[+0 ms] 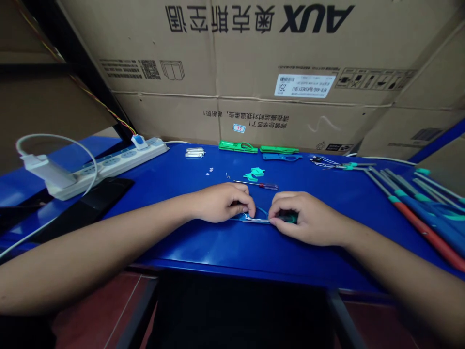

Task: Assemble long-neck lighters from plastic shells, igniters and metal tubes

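Note:
A blue plastic handle shell (261, 211) with a loop-shaped opening lies on the table in front of me. Thin white wires (257, 221) run along it between my two hands. My left hand (223, 202) is closed, thumb and finger pinching at the wires' left end. My right hand (310, 218) pinches the wires at their right end, its other fingers curled over a dark green part that is mostly hidden. Just beyond the hands is a screwdriver (267, 186) with a clear reddish-purple handle. Small turquoise plastic pieces (254, 173) lie behind it.
Green shells (238, 146), a blue shell (281, 157) and white cylindrical parts (194, 153) line the back by a cardboard sheet (247, 53). Wired parts (327, 163) and long rods with red and blue handles (425, 228) lie right. A power strip (116, 165) stands left.

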### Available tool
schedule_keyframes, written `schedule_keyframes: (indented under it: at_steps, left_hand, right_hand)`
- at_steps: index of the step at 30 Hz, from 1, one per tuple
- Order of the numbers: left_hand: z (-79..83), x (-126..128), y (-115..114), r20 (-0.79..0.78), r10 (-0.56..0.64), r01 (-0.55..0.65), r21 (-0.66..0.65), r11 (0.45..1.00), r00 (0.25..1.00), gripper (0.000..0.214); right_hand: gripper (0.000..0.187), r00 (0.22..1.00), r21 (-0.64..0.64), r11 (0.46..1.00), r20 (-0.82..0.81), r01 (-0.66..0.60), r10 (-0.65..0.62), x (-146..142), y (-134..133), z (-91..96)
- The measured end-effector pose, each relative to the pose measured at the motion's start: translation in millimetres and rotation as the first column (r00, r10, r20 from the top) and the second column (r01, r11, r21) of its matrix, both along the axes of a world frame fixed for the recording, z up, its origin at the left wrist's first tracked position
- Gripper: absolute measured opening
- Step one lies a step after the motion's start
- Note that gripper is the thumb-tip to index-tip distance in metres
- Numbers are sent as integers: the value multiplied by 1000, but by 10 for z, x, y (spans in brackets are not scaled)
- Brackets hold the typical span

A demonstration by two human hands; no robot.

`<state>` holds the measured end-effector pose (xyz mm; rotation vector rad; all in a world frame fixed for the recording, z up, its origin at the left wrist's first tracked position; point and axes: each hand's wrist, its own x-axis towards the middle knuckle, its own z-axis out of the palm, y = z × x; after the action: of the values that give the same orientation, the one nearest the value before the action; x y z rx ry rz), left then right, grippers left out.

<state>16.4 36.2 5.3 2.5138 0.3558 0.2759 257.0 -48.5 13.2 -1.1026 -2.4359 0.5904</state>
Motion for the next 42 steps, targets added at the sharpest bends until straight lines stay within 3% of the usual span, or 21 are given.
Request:
schedule_keyframes:
  at_steps: [10,20,25,32,42]
  left_hand:
    - [28,7,-39,-10,28,-28,5,1000,1000,21]
    - [23,2,-60,-5,50,-50,34,998,999,23]
    - [10,-8,-72,32,67,-68,40,997,997,22]
    - [13,-18,-88,36,90,-90,0,996,995,26]
    - [5,-24,-106,28,76,-78,74,994,997,24]
  right_hand:
    - [9,997,-28,998,59,-52,53,32,26,-20]
    - [17,972,206,967,211,-148,103,-9,-45,-39]
    - [14,966,150,974,220,-171,135,-10,-50,-11]
    - [12,995,71,997,96,-34,27,-96,-16,-64]
    - [8,989,53,989,46,140,-142,-236,-17,-103]
